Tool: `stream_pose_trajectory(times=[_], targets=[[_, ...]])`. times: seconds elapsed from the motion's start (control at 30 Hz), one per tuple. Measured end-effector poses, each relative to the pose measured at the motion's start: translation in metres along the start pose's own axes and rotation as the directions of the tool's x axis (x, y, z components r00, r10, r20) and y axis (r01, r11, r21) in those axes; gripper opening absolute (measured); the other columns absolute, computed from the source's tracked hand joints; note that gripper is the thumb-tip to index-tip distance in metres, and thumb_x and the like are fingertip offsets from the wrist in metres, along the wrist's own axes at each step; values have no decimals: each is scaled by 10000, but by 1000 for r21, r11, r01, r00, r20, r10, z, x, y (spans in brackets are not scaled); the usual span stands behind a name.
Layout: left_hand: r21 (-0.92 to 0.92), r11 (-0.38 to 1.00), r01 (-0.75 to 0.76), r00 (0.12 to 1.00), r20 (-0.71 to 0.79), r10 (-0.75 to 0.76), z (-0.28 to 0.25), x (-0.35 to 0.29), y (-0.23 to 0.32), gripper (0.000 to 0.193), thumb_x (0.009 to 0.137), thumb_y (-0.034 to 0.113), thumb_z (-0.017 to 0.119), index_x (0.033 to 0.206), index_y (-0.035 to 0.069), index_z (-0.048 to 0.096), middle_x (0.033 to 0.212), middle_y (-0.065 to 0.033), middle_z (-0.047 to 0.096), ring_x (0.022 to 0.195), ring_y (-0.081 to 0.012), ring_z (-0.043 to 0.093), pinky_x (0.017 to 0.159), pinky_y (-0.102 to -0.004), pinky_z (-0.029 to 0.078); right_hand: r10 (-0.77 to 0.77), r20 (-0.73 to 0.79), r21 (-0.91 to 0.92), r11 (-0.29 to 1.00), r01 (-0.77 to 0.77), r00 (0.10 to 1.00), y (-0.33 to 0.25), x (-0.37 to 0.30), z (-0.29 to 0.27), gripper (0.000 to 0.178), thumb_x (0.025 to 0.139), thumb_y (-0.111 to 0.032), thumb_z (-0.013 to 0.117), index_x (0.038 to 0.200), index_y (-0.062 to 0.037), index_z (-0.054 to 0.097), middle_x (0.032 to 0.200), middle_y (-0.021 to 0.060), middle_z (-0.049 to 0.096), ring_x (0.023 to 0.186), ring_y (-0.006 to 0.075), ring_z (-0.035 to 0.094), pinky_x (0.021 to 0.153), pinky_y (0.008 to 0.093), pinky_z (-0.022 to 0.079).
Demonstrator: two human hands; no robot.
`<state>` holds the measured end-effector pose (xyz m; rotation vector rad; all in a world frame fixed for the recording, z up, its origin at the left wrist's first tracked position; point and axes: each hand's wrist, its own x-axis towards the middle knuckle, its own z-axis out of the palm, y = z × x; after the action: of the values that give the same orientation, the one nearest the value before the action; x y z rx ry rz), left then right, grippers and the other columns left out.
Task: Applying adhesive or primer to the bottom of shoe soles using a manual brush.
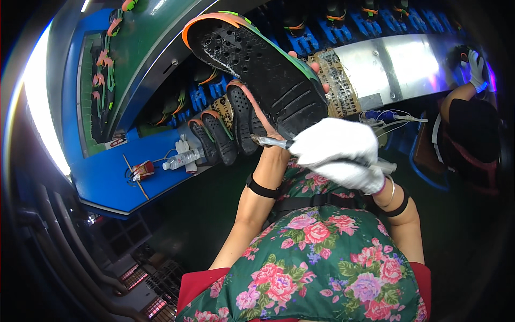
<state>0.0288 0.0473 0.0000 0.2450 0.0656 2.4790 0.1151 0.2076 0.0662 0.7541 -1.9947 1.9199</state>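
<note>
A large black shoe sole (257,70) with an orange and green rim is held up, its perforated face toward me. Glossy wet-looking patches show along its left side. My left hand (325,87) grips it from behind; only fingertips show past its right edge. In a white glove, my right hand (338,153) is closed around a small brush (273,141) with a metal collar. The brush tip lies just below the sole's lower left edge, near my left wrist; whether it touches is unclear. More black soles (219,134) stand to the left.
On the blue table (107,180) lie a clear bottle (182,159) and a small red container (144,170) with a stick. Beyond runs a metal-edged conveyor (407,61) with blue holders (335,33). A co-worker (472,118) works at the far right. Cables (386,119) hang nearby.
</note>
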Motion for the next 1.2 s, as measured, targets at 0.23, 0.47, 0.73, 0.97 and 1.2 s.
stream_pose_trajectory(times=[0.23, 0.47, 0.73, 0.97, 1.2], targets=[[96, 995, -41, 998, -50, 46, 4, 1, 3, 1122, 839, 899, 442, 1555, 42, 346, 1439, -286, 523, 1281, -443, 566, 1026, -632, 508, -93, 69, -182, 978, 104, 993, 4, -8, 2, 240, 754, -64, 826, 980, -141, 800, 1029, 55, 782, 936, 262, 749, 835, 372, 597], [117, 993, -33, 990, -131, 49, 11, -4, 5, 1206, 802, 846, 600, 1587, -3, 257, 1566, -262, 363, 1323, -470, 498, 1077, -611, 481, -21, 40, -119, 993, 26, 999, 14, -8, -14, 208, 773, -26, 810, 957, -124, 802, 1007, 73, 784, 952, 258, 750, 820, 366, 603], [146, 983, 113, 994, -26, -111, 7, -12, 17, 1201, 802, 845, 589, 1608, 29, 232, 1609, -284, 287, 1371, -537, 448, 1069, -593, 505, 143, 140, 164, 973, -165, 980, 13, -14, -13, 113, 806, -31, 794, 914, -63, 795, 979, 111, 782, 938, 264, 753, 818, 370, 597], [63, 963, 263, 962, 64, -267, -4, -14, 33, 1130, 851, 738, 604, 1623, 28, 186, 1562, -383, 304, 1333, -587, 468, 1070, -571, 505, 7, 227, 44, 999, -18, 974, -2, -20, 4, 201, 755, -39, 813, 938, -121, 801, 1006, 71, 787, 950, 276, 753, 826, 366, 597], [387, 801, 456, 840, -486, -243, -5, -30, 55, 1090, 803, 682, 700, 1580, 16, 326, 1496, -370, 424, 1265, -509, 572, 1040, -604, 517, -53, 318, -195, 973, 120, 947, 3, -11, -7, 243, 808, -53, 761, 1046, -95, 783, 1061, 97, 779, 996, 302, 749, 843, 389, 596]])
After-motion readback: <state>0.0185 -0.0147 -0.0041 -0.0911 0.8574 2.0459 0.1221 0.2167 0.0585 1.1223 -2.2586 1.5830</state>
